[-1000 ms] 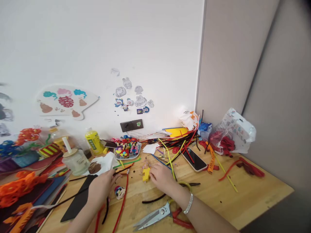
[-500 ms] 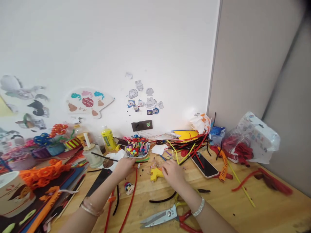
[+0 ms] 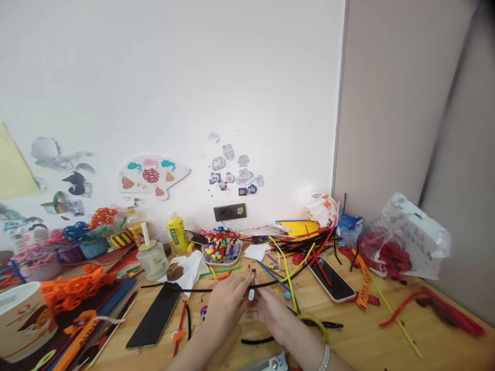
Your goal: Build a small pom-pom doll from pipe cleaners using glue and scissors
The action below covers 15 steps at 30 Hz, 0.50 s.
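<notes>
My left hand [image 3: 227,303] and my right hand [image 3: 275,315] meet at the middle of the wooden table [image 3: 390,335]. The left hand's fingers pinch a long black pipe cleaner [image 3: 185,289] that stretches sideways across the table just beyond both hands. A small white bit [image 3: 251,295] shows between the hands. My right hand is curled, palm down, touching the left; what its fingers hold is hidden. A silver bracelet [image 3: 324,356] is on the right wrist. A yellow-green loop [image 3: 314,320] lies just right of that wrist.
Scissors [image 3: 267,364] lie at the bottom edge under my hands. A phone [image 3: 332,281] and a heap of pipe cleaners [image 3: 305,241] are to the right. A black slab [image 3: 153,322], glass jar [image 3: 153,258], yellow bottle [image 3: 177,233] and figurine tray [image 3: 222,250] are on the left.
My left hand has moved right to meet my right hand, bringing the black pipe cleaner across. The yellow piece near my right hand is no longer visible. The view has shifted.
</notes>
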Each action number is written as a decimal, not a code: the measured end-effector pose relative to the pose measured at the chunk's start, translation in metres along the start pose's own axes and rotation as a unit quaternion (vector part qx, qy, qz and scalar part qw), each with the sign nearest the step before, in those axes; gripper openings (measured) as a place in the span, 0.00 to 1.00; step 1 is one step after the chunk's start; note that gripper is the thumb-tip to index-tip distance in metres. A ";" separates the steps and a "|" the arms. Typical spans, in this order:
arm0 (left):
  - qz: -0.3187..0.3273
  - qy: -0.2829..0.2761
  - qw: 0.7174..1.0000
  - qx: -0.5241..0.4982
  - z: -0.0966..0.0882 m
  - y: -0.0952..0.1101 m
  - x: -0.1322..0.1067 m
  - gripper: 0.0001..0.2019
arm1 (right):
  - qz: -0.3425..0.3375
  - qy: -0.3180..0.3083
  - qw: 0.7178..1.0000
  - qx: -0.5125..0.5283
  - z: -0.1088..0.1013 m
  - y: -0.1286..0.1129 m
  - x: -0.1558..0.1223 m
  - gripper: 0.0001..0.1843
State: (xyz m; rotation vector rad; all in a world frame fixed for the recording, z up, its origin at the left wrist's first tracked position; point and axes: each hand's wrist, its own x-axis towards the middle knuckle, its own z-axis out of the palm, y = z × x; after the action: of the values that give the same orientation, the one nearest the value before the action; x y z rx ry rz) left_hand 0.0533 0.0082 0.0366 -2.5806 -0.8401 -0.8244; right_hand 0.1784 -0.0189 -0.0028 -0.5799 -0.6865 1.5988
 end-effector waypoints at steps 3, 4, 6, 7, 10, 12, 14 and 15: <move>-0.001 0.018 1.000 0.009 -0.003 -0.001 -0.001 0.16 | -0.065 0.047 0.997 0.009 -0.006 -0.005 0.006 0.15; -0.012 0.022 1.000 0.018 -0.006 -0.002 -0.002 0.15 | -0.089 0.063 0.994 0.013 -0.008 -0.007 0.008 0.14; -0.043 0.020 0.998 0.037 -0.012 -0.004 -0.004 0.13 | -0.124 0.080 0.989 0.017 -0.010 -0.013 0.010 0.12; -0.056 0.011 0.997 0.042 -0.015 -0.005 -0.005 0.12 | -0.132 0.078 0.988 0.018 -0.010 -0.016 0.010 0.11; -0.083 -0.033 0.995 0.040 -0.025 -0.007 -0.007 0.10 | -0.126 0.049 0.991 0.016 -0.007 -0.018 0.006 0.12; -0.093 -0.056 0.993 0.035 -0.030 -0.006 -0.008 0.11 | -0.115 0.026 0.993 0.009 -0.003 -0.016 0.002 0.12; -0.102 -0.067 0.992 0.030 -0.034 -0.006 -0.008 0.12 | -0.104 -0.001 0.995 -0.004 -0.001 -0.013 -0.001 0.14; -0.106 -0.070 0.992 0.028 -0.035 -0.006 -0.009 0.13 | -0.101 -0.014 0.995 -0.018 0.000 -0.011 -0.002 0.17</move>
State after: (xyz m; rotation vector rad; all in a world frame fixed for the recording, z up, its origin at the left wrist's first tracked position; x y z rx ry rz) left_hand 0.0283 -0.0063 0.0598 -2.5547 -1.1769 -0.6701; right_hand 0.1865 -0.0205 0.0055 -0.4989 -0.7715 1.4104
